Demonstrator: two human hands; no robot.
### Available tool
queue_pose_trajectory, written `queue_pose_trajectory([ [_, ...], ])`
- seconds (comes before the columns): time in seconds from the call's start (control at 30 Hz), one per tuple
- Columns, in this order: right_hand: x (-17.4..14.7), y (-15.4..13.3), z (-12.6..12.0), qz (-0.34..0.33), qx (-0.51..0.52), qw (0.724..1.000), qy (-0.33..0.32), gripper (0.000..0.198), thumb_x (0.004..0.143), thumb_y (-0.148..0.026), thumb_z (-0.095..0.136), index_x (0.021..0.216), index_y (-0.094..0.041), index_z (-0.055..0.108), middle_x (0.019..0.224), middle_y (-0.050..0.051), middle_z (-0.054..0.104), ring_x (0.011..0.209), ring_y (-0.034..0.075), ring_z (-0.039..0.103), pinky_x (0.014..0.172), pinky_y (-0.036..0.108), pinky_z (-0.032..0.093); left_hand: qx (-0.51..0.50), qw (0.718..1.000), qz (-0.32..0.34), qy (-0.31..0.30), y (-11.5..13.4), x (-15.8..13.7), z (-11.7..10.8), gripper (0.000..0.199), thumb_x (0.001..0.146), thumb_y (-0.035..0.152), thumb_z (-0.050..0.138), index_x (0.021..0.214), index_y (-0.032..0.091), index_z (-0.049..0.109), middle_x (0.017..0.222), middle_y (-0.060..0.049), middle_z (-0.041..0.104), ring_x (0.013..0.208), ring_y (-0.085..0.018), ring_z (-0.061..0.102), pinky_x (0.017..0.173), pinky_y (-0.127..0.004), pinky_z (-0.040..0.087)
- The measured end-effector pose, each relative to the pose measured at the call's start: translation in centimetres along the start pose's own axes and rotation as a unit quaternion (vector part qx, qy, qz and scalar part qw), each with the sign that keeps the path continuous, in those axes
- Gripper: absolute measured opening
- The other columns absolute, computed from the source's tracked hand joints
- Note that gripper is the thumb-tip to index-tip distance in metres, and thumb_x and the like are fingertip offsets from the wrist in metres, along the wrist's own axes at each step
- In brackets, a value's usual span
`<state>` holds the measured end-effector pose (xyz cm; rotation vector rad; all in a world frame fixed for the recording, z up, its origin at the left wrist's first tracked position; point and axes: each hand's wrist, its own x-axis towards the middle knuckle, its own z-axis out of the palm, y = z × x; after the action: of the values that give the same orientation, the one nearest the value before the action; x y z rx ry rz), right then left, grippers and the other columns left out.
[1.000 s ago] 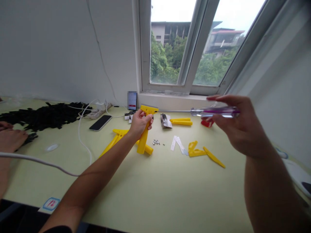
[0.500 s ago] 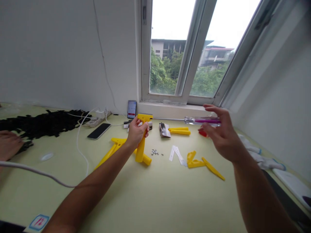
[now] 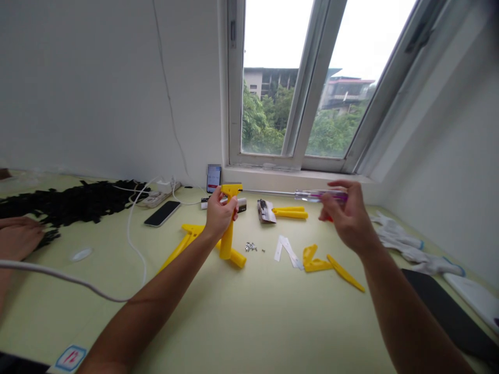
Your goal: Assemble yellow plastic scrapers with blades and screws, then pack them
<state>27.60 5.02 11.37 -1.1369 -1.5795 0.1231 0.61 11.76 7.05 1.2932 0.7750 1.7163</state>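
My left hand (image 3: pixel 221 213) is closed around a yellow T-shaped plastic handle (image 3: pixel 226 241), held upright above the table. In my right hand (image 3: pixel 353 218) is a screwdriver (image 3: pixel 307 195) with a clear and purple grip, its long shaft level and pointing left. The screwdriver's tip meets the right side of the handle's head; any screw there is too small to make out. Below and behind my left hand lie more yellow plastic parts (image 3: pixel 237 258). Several small screws (image 3: pixel 250 246) rest on the table to the right, with one small piece (image 3: pixel 263 251) apart from them.
White strips (image 3: pixel 286 251), yellow pieces (image 3: pixel 316 264) and a small packet (image 3: pixel 266 212) lie between my arms. Phones (image 3: pixel 162 213), a power strip (image 3: pixel 156 197) and black strips (image 3: pixel 70 202) are leftward, beside another person's hand (image 3: pixel 19 236). Gloves (image 3: pixel 424 257) lie right.
My right hand's fingers have shifted and curled closer around the screwdriver grip. The tip stays at the yellow handle's head. The whole view has shifted slightly.
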Motion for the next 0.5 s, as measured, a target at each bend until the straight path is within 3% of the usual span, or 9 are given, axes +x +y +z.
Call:
queue_pose_trajectory([
  [0.07, 0.1, 0.3, 0.0, -0.007, 0.053, 0.998, -0.032, 0.047, 0.083, -0.045, 0.065, 0.121, -0.025, 0.046, 0.095, 0.002, 0.063, 0.064, 0.013, 0.064, 0.058, 0.031, 0.058, 0.003, 1.000, -0.001, -0.001, 0.1, 0.0, 0.0, 0.025, 0.073, 0.026, 0.069, 0.086, 0.020, 0.048, 0.075, 0.004, 0.052, 0.047, -0.006, 0.051, 0.035, -0.016, 0.037],
  [0.2, 0.2, 0.6, 0.4, 0.030, 0.033, 0.998, 0.036, 0.033, 0.087, -0.046, 0.061, 0.109, -0.023, 0.052, 0.083, -0.001, 0.061, 0.053, 0.011, 0.058, 0.048, 0.026, 0.053, 0.012, 1.000, 0.002, -0.004, 0.3, 0.1, 0.0, 0.025, 0.073, 0.025, 0.068, 0.086, 0.021, 0.047, 0.077, 0.005, 0.052, 0.047, -0.006, 0.051, 0.034, -0.016, 0.037],
  [0.33, 0.0, 0.5, 1.4, -0.033, 0.077, 0.996, -0.001, 0.046, 0.081, -0.041, 0.069, 0.120, -0.027, 0.049, 0.122, 0.007, 0.056, 0.087, 0.017, 0.067, 0.067, 0.031, 0.060, 0.021, 1.000, 0.004, 0.003, 0.3, 0.1, -0.1, 0.024, 0.072, 0.022, 0.067, 0.088, 0.021, 0.049, 0.079, 0.004, 0.054, 0.047, -0.006, 0.051, 0.034, -0.017, 0.038],
  [0.43, -0.2, 0.7, 2.1, -0.027, 0.056, 0.993, 0.099, 0.029, 0.087, -0.041, 0.062, 0.107, -0.023, 0.052, 0.099, 0.003, 0.061, 0.068, 0.013, 0.064, 0.060, 0.029, 0.058, 0.031, 1.000, 0.006, -0.002, 0.0, 0.2, -0.1, 0.025, 0.072, 0.024, 0.067, 0.088, 0.021, 0.049, 0.077, 0.005, 0.055, 0.046, -0.006, 0.051, 0.034, -0.016, 0.037],
  [0.5, -0.2, 0.8, 2.2, -0.008, 0.038, 0.994, 0.105, 0.027, 0.090, -0.042, 0.058, 0.107, -0.023, 0.051, 0.091, 0.001, 0.061, 0.058, 0.010, 0.060, 0.054, 0.026, 0.055, 0.034, 0.999, 0.009, -0.002, -0.2, 0.2, -0.2, 0.025, 0.072, 0.025, 0.067, 0.087, 0.021, 0.048, 0.076, 0.005, 0.055, 0.044, -0.005, 0.050, 0.034, -0.016, 0.036],
])
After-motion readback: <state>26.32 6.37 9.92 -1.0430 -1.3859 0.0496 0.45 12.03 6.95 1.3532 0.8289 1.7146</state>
